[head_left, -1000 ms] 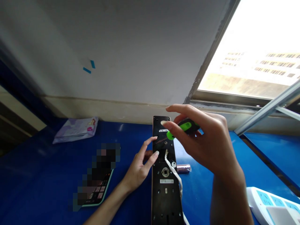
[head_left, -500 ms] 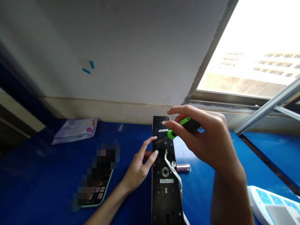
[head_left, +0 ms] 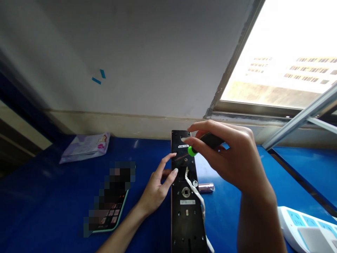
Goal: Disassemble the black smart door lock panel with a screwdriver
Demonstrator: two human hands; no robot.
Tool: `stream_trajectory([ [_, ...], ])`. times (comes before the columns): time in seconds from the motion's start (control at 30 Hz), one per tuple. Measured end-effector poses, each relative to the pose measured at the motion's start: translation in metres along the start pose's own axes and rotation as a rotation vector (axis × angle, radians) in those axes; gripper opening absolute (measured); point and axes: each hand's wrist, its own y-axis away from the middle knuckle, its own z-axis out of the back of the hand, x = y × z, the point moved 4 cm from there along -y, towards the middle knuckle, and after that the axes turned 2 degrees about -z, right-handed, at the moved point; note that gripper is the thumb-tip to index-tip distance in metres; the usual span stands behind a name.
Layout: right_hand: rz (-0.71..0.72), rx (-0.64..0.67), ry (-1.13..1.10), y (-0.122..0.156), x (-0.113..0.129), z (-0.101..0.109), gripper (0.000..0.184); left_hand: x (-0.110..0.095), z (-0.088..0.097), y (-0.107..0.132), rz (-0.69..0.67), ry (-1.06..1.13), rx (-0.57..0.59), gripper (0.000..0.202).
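A long black lock panel lies lengthwise on the blue table, with a white cable trailing across it. My left hand rests at the panel's left edge, fingers spread and fingertips touching it. My right hand hovers over the panel's far end, fingers wrapped round a black screwdriver with a green collar. Its tip points down at the panel near a white label; the tip itself is hidden by my fingers.
A phone with a blurred screen lies left of my left hand. A plastic packet sits at the back left by the wall. A small pinkish cylinder lies right of the panel. A white power strip is at the lower right.
My right hand has turned the screwdriver in its fingers, so less of the green handle shows, and dropped slightly toward the panel. My left hand has stayed put.
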Motion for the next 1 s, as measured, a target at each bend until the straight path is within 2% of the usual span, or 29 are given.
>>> stream_trajectory([
  [0.07, -0.004, 0.013, -0.015, 0.0007, -0.001, 0.0003, 0.012, 0.0003, -0.0003, 0.0001, 0.008, 0.01, 0.007, 0.057],
  [0.23, 0.033, 0.029, -0.051, 0.0037, 0.0006, 0.0003, 0.053, 0.0005, -0.0015, -0.0002, 0.009, 0.008, 0.011, 0.059],
  [0.3, 0.027, 0.029, -0.054, 0.0034, 0.0002, -0.0014, 0.05, 0.0009, -0.0013, -0.0001, 0.014, 0.011, 0.004, 0.059],
  [0.4, 0.007, -0.011, -0.026, 0.0014, -0.0022, -0.0025, 0.026, 0.0011, 0.0005, -0.0001, 0.013, -0.001, -0.008, 0.062],
  [0.5, 0.013, -0.022, -0.027, 0.0003, -0.0036, -0.0023, 0.018, 0.0004, 0.0038, -0.0007, -0.014, -0.054, -0.03, 0.064],
  [0.53, 0.012, -0.018, -0.032, 0.0005, -0.0036, -0.002, 0.02, 0.0001, 0.0047, -0.001, -0.025, -0.065, -0.037, 0.063],
  [0.67, 0.018, 0.016, -0.067, 0.0026, -0.0015, -0.0011, 0.05, -0.0003, 0.0053, -0.0014, -0.049, -0.079, -0.043, 0.063],
  [0.73, 0.014, 0.018, -0.061, 0.003, -0.001, -0.001, 0.045, 0.0, 0.0047, -0.0012, -0.053, -0.087, -0.044, 0.062],
  [0.87, 0.012, -0.005, -0.025, 0.0025, -0.002, -0.0008, 0.019, 0.0004, 0.0041, -0.0009, -0.056, -0.088, -0.041, 0.061],
  [0.93, 0.014, 0.006, -0.032, 0.003, -0.0024, -0.0009, 0.021, 0.0, 0.0041, -0.0012, -0.057, -0.086, -0.038, 0.061],
  [1.0, 0.016, 0.025, -0.057, 0.0038, -0.002, -0.0011, 0.037, -0.0009, 0.0039, -0.0016, -0.057, -0.085, -0.038, 0.061],
])
